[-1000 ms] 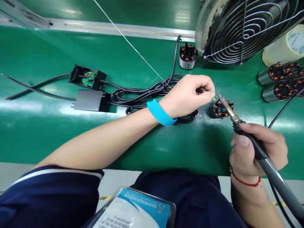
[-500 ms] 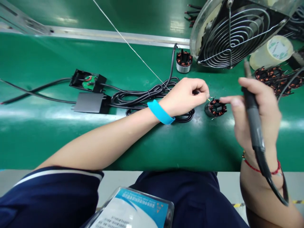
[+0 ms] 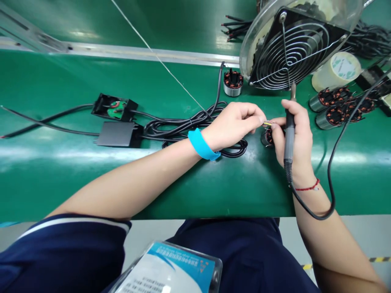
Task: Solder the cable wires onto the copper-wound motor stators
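Observation:
My left hand (image 3: 235,122), wearing a blue wristband, pinches one end of a short yellow wire (image 3: 268,123). At the wire's other end are the thumb and a finger of my right hand (image 3: 301,146). That hand also grips a soldering iron (image 3: 289,140), its tip pointing up and away toward the fan. Just below the wire sits a motor stator (image 3: 267,138) with copper windings, partly covered by my right fingers. A thin pale strand (image 3: 171,73) slants down from the top toward the back of my left hand.
Coiled black cable (image 3: 171,125) lies under my left forearm, beside a closed black box (image 3: 115,134) and an opened one with a green board (image 3: 115,109). Behind stand another stator (image 3: 233,83) and a fan (image 3: 290,57). Several stators (image 3: 331,116) and a tape roll (image 3: 328,75) are at right.
My right hand has moved left with the soldering iron, bringing its thumb and finger to the yellow wire. My left hand has barely shifted.

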`<move>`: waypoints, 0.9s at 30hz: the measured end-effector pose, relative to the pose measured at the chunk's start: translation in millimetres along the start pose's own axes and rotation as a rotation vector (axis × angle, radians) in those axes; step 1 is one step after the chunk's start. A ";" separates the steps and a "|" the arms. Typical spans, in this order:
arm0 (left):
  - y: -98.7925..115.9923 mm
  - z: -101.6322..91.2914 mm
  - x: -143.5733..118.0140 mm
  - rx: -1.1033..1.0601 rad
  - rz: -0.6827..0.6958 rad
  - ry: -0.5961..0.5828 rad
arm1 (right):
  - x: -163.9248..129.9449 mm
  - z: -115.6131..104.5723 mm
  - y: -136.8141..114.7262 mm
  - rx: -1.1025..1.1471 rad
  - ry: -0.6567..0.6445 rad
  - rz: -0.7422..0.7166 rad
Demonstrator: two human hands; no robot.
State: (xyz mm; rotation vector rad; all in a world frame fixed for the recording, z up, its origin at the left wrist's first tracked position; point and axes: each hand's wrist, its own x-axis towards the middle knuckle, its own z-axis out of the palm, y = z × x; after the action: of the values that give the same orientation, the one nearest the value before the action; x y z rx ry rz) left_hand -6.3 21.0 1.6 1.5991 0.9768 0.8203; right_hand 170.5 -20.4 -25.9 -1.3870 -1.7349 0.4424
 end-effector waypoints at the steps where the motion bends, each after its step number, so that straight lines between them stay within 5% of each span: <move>1: 0.8 0.0 -0.6 -0.020 -0.003 0.001 | -1.4 -0.3 -1.7 0.001 0.022 -0.018; 8: 2.6 0.5 -4.1 -0.131 -0.026 0.036 | -6.1 -2.7 -24.6 -0.083 0.089 -0.092; 15: -0.8 2.1 -7.4 -0.122 0.068 0.029 | -1.1 1.1 -24.6 0.130 0.161 -0.176; 22: -5.7 2.5 -7.7 0.119 0.283 0.054 | -2.4 7.6 -20.9 0.330 0.178 -0.126; 27: -3.7 5.4 -8.3 0.206 0.307 0.089 | -3.4 10.8 -20.3 0.374 0.176 -0.107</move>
State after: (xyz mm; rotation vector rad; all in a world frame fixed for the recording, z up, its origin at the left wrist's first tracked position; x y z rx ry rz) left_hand -5.8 11.8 -3.5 1.9361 0.9131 1.0340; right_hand 149.6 -27.7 -19.0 -1.0292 -1.4854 0.5370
